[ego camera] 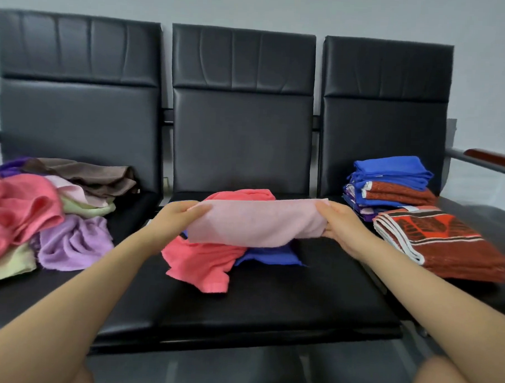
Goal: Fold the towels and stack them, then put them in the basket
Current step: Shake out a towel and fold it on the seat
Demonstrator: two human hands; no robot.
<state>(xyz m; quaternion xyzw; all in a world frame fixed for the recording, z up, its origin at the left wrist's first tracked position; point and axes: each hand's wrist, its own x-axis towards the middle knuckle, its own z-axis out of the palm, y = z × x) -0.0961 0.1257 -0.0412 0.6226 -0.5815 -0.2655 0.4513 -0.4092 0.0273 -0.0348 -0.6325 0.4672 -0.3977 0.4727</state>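
A pale pink towel (258, 222) is stretched folded between my hands above the middle seat. My left hand (176, 220) grips its left end and my right hand (341, 224) grips its right end. Under it lie a crumpled coral towel (205, 261) and a blue towel (271, 257) on the black seat. On the right seat stands a stack of folded blue and red-patterned towels (390, 183), with a larger folded red-patterned towel (443, 243) in front of it. No basket is in view.
A heap of unfolded towels fills the left seat: coral (19, 207), lilac (72, 241), pale yellow (8, 264), brown (87, 175). The black three-seat bench (269, 302) stands against a grey wall. A wooden armrest (492, 161) sticks out at the right.
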